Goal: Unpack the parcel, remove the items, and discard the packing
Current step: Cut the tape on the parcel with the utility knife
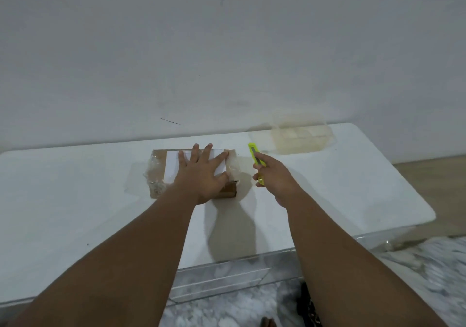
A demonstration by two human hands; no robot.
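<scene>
Left hand [201, 172] lies flat and open on the parcel [194, 172], steadying it on the desk [75, 188], while right hand [273, 175] grips the yellow cutter [256, 159] just beside it, evidently for slitting the wrap.

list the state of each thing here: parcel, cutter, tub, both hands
parcel: sealed, taped, flat on the table
cutter: held, off the parcel
tub: clear, by the wall
left hand: spread flat on the parcel
right hand: closed round the cutter

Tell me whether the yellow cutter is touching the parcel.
Apart. The head view shows bare table between the yellow cutter, held in the right hand, and the parcel.
</scene>
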